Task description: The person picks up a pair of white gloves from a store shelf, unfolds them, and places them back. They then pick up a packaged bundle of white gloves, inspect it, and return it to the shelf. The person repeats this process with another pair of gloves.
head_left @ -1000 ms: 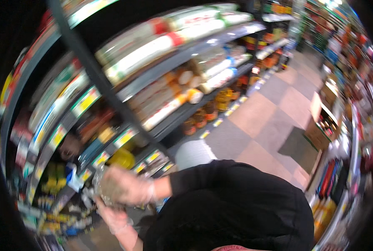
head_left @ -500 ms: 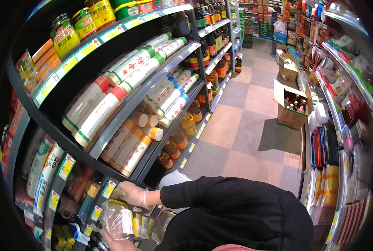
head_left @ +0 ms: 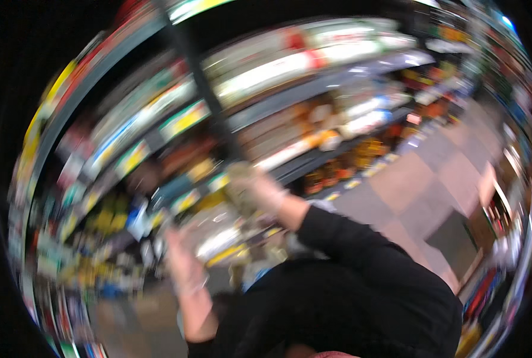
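Motion blur smears this moment strongly. My right hand (head_left: 257, 190), in a thin clear glove, reaches to the edge of the low shelf on the left. Its fingers are too smeared to read. My left hand (head_left: 185, 259), gloved too, is raised nearer to me, its fingertips beside a clear plastic-wrapped pack (head_left: 218, 230). This shiny pack lies between my hands, with a yellow strip along its near edge. Whether either hand grips it cannot be made out.
A dark shelf post (head_left: 199, 77) rises behind my hands. Long white noodle packs (head_left: 266, 76) fill the shelf above, with more orange-ended packs (head_left: 290, 146) below. Bottles (head_left: 361, 156) stand low down. A checkered floor (head_left: 403, 185) runs right, with an open carton (head_left: 484, 235).
The whole view has swung left, so the shelves and both hands appear farther right and higher. My left hand has shifted leftward beside the pack, and its forearm now shows.
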`<state>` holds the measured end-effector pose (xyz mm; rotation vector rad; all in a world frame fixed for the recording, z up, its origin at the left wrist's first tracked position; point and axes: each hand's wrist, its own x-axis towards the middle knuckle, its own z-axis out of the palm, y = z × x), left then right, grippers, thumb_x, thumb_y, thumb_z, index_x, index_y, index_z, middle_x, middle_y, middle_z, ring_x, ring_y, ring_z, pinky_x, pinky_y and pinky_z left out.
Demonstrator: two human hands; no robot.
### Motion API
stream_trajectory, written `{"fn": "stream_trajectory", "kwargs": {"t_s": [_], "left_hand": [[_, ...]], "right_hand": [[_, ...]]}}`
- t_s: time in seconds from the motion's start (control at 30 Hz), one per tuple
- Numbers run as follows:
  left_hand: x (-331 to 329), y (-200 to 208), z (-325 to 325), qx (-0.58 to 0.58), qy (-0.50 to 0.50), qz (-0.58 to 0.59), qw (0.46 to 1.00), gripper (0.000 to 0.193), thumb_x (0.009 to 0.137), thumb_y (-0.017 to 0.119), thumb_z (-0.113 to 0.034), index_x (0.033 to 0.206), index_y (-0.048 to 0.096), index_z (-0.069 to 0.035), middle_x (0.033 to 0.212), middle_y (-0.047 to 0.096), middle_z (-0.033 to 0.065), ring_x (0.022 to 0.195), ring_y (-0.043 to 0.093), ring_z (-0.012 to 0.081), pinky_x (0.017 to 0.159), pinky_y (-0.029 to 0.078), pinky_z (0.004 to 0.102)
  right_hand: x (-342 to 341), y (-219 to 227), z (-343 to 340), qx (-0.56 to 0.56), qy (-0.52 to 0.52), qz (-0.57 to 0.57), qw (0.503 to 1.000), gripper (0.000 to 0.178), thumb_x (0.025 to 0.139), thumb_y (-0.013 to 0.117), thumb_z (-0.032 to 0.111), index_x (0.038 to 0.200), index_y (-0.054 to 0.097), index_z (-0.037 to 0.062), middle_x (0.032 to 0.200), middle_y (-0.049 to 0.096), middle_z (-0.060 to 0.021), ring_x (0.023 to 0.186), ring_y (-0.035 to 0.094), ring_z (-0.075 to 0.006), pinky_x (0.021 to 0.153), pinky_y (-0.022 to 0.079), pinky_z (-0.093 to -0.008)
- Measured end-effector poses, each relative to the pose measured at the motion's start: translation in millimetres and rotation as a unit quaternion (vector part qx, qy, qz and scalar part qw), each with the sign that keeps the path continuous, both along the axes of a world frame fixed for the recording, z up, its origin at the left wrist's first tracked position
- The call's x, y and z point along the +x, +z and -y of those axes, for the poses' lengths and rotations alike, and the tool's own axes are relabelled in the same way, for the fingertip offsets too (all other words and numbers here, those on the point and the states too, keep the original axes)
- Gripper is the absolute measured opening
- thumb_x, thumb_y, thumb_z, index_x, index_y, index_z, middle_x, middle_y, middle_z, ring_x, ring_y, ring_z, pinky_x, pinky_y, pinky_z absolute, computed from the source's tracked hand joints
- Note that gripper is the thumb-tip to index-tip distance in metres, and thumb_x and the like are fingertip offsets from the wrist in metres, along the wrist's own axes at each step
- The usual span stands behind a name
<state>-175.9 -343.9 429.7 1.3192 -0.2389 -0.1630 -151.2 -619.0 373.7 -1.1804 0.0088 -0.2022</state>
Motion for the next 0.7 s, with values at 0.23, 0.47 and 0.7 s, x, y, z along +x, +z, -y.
{"fn": "stream_trajectory", "kwargs": {"t_s": [0.23, 0.47, 0.7], "left_hand": [[-24, 31, 20, 0.058, -0.012, 0.083, 0.995, 0.074, 0.111, 0.028, -0.056, 0.115, 0.073, 0.003, 0.110, 0.074, 0.0132, 0.106, 0.066, 0.0214, 0.100, 0.047, 0.0340], [-4, 17, 4, -0.088, 0.018, -0.093, 0.992, 0.071, 0.108, 0.038, -0.058, 0.121, 0.069, 0.004, 0.115, 0.073, 0.0144, 0.109, 0.067, 0.0249, 0.096, 0.052, 0.0389], [5, 19, -10, -0.127, -0.014, -0.149, 0.981, 0.070, 0.112, 0.026, -0.051, 0.126, 0.065, 0.005, 0.115, 0.073, 0.0186, 0.109, 0.070, 0.0292, 0.098, 0.053, 0.0417]], "right_hand": [[-20, 53, -54, 0.206, 0.298, 0.047, 0.931, 0.042, 0.102, 0.056, 0.009, 0.143, 0.052, -0.0009, 0.134, 0.064, -0.0132, 0.121, 0.063, -0.0239, 0.107, 0.049, -0.0377], [-34, 45, -60, 0.148, 0.237, -0.009, 0.960, 0.042, 0.104, 0.058, 0.021, 0.139, 0.056, -0.0021, 0.132, 0.066, -0.0102, 0.116, 0.066, -0.0217, 0.103, 0.052, -0.0372], [-44, 51, -37, 0.235, 0.142, -0.016, 0.961, 0.042, 0.103, 0.059, 0.019, 0.139, 0.056, -0.0024, 0.133, 0.066, -0.0145, 0.120, 0.065, -0.0271, 0.106, 0.051, -0.0413]]}}
